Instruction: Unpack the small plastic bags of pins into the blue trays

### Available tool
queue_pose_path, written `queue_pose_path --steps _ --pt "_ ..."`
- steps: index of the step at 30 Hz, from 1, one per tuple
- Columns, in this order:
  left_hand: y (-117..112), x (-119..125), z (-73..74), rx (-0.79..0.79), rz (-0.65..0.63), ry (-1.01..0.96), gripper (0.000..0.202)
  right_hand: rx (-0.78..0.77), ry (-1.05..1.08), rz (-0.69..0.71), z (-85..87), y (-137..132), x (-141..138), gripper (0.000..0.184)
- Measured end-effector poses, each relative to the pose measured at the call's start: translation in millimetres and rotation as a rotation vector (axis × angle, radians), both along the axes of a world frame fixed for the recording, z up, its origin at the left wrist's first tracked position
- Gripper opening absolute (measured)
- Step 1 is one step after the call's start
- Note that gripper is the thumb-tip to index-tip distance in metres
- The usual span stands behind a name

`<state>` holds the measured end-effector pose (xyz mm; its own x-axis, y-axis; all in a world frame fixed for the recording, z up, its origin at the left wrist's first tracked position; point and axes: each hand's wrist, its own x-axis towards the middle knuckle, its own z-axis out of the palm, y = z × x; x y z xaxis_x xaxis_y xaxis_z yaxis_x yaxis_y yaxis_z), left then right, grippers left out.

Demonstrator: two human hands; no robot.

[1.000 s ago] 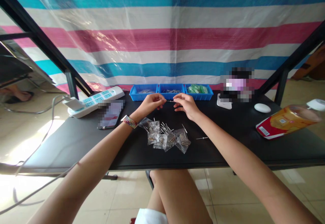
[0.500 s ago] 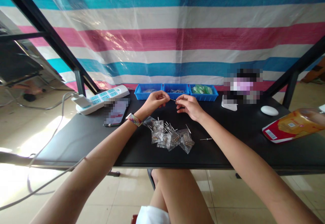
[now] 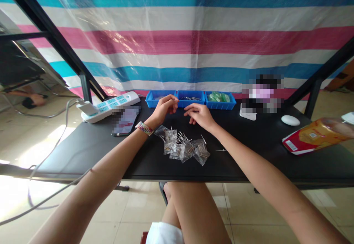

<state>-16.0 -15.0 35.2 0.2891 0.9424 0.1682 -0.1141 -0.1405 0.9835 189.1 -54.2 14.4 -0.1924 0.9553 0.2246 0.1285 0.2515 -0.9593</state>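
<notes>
Our left grip (image 3: 163, 108) is pinched shut, thumb against fingertips, just near of the blue trays (image 3: 221, 106). Whether a pin sits in that pinch we cannot tell (anything there is too small to make out). Our right grip (image 3: 199, 114) is open, fingers loosely curled low over the surface (image 3: 249, 155), holding nothing we can see.

The pins lie mostly in the small clear bags (image 3: 181, 149), heaped in the middle of the surface near of both hands, with some spilled loose on top. One stray pin (image 3: 221, 150) lies just beside our right forearm.

We judge that stray pin the likeliest loss: a small drag of the forearm could roll it toward the near edge and onto the floor. A light pinch on something so thin could also let it slip and vanish against the black top. Either wrist dropping back could scatter the heap.
</notes>
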Motion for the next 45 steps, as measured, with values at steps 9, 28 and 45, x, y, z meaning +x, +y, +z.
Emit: queue_pose_path --steps 9,28,45 --pt "-1 1 -2.4 0.006 -0.01 0.032 0.025 0.599 -0.619 0.341 -0.1 -20 -18 0.039" --pt "0 -2 -2.8 0.032 -0.022 0.109 0.024 0.559 -0.732 0.086 -5.1 -2 1 0.009" --pt "-6 1 1.6 0.137 -0.123 0.325 0.041 0.095 0.136 -0.032 1.2 7 2 0.019"
